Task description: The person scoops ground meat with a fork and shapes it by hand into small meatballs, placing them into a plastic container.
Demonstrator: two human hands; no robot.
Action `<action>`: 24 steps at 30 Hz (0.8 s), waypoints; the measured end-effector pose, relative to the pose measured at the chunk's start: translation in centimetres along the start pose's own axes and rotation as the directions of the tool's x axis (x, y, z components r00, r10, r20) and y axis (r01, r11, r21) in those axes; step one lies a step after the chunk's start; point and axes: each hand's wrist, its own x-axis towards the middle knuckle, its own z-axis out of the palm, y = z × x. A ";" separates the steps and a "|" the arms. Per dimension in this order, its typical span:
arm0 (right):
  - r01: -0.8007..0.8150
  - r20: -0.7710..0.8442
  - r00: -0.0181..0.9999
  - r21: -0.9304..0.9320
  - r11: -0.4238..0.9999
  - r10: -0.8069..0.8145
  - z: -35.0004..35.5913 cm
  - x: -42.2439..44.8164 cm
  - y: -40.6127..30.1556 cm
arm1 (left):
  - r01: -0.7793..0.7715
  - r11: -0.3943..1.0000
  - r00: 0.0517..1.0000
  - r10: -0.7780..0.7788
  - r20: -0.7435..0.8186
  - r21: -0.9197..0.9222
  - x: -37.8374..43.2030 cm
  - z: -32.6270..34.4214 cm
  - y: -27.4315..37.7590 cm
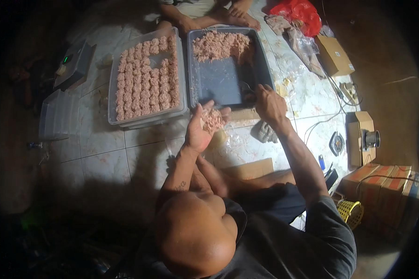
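My left hand is cupped palm up at the near edge of a grey plastic tub. In it rests a lump of pinkish minced mixture; whether a wrapper lies beneath cannot be made out. Fingers curled, my right hand is at the tub's near right corner, gripping what looks like a utensil whose form is mostly lost in shadow. A mass of the same mince fills the tub's far end. Left of it, rows of shaped mince portions sit in a clear plastic container, with a gap near the upper right.
Another person's legs and hands are beyond the tub. A scale-like box and clear container stand left. Rightward are a red plastic bag, cables, an ashtray, and cardboard boxes. A cloth lies near my right forearm.
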 end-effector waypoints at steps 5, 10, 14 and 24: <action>0.214 -0.046 0.976 0.356 0.910 -0.212 -3.8 -1.8 -2.3 | 0.160 0.970 0.987 -0.160 0.018 -0.184 -1.0 -0.7 1.2; 0.466 0.233 0.826 0.232 0.854 -0.514 -4.4 -6.6 -2.0 | 0.366 0.883 0.930 -0.334 0.154 -0.293 -1.6 -0.8 1.6; 0.538 0.258 0.792 0.132 0.833 -0.553 -3.4 -5.6 0.4 | 0.472 0.863 0.879 -0.447 0.166 -0.180 -1.9 -1.0 0.6; 0.199 0.028 0.971 0.454 0.869 -0.237 -0.7 -11.1 -4.1 | 0.083 0.909 0.991 -0.119 -0.065 -0.408 -1.5 1.1 -0.9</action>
